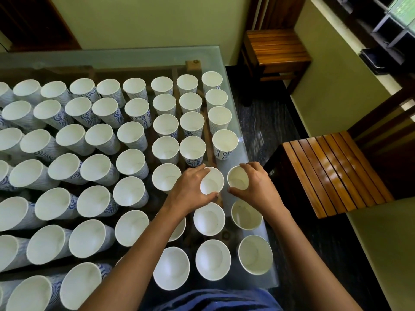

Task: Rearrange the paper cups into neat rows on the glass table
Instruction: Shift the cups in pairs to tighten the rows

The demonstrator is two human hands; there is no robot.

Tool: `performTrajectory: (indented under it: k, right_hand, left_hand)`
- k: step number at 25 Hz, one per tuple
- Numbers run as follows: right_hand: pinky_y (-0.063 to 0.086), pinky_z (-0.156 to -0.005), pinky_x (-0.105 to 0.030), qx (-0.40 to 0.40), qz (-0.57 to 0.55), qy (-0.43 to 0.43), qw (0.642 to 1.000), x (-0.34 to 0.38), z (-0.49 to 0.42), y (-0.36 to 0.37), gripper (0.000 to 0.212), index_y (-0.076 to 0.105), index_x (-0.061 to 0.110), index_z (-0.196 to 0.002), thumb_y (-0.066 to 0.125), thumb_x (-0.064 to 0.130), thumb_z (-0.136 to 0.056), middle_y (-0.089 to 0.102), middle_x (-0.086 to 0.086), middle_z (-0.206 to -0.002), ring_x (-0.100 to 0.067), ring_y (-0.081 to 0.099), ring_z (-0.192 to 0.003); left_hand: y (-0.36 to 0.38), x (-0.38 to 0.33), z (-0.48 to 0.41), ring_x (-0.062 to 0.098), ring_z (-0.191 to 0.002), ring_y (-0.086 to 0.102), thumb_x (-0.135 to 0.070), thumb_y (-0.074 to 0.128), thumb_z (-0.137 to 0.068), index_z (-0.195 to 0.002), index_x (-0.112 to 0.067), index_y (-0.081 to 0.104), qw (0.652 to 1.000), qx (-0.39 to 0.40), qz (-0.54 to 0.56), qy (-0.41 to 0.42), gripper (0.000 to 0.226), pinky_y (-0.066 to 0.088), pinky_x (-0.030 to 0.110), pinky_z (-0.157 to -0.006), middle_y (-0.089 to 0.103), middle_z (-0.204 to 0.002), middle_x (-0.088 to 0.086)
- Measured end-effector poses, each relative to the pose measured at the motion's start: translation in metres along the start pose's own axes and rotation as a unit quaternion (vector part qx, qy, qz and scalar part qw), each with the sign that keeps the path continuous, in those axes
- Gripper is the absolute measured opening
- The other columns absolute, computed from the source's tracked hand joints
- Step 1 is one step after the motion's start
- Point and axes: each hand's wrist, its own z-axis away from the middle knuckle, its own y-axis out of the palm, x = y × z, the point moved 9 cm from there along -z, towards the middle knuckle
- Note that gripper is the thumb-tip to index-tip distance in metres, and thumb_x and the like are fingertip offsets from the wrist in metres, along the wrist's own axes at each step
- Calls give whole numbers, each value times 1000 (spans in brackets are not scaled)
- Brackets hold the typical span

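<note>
Broadly, beneath everything: a frosted rectangular glass table (pixel 134 57) on a wooden frame. Packed across it in rough rows, mouths up: white paper cups with blue wavy print (pixel 132 163). Off the right edge, a brown slatted wooden chair (pixel 332 173). Near that edge, left hand (pixel 190 190) curled round the rim of one white paper cup (pixel 212 181), thumb near, fingers far. Right hand (pixel 253 187) gripping the neighbouring white cup (pixel 238 178) likewise, just beside the first, in the two rightmost columns.

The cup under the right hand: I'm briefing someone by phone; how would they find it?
Find the glass table's right edge, beside the wooden chair. In the column nearest that edge, the cup is fifth from the far end, the only one the right hand grips.
</note>
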Motion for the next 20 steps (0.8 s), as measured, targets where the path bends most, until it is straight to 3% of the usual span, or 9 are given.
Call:
performTrajectory:
  k: [6,9,13,17,20]
  right_hand:
    - [44,-96,-35,-14,-8,-53,998,25,4,-7,73,40,19,-136,72,43,-74,41,-5,-138,-22,41,-123]
    - [42,-97,-32,2,-29,-132,991,71,6,-1,65,44,17,-134,72,33,-77,43,-6,-137,-23,43,-123]
    - [46,-90,-39,31,-55,-216,974,139,12,23,61,51,6,-127,75,22,-74,50,-17,-129,-33,50,-116]
    - [40,-99,-35,61,-23,-189,980,168,6,56,70,40,14,-136,72,32,-77,39,-9,-142,-26,38,-128]
    - [40,-99,-37,46,-10,-148,988,173,0,66,69,42,15,-134,73,34,-75,39,-9,-142,-27,36,-128]
  left_hand:
    - [-30,10,15,22,-126,45,-40,74,-72,-128,-14,52,998,-69,7,-1,66,36,37,-104,49,-137,5]
    - [-54,36,35,23,-124,47,-32,72,-76,-123,-10,57,993,-117,5,-27,54,38,36,-102,53,-133,7]
    - [-84,82,62,25,-122,48,-29,72,-75,-118,-10,60,984,-158,-7,-76,49,41,40,-100,55,-130,9]
    - [-97,118,77,25,-123,46,-33,75,-71,-121,-13,58,983,-154,2,-104,57,38,38,-101,52,-132,9]
    - [-95,136,81,22,-124,42,-36,76,-69,-124,-15,55,988,-122,4,-98,62,34,32,-102,49,-134,6]
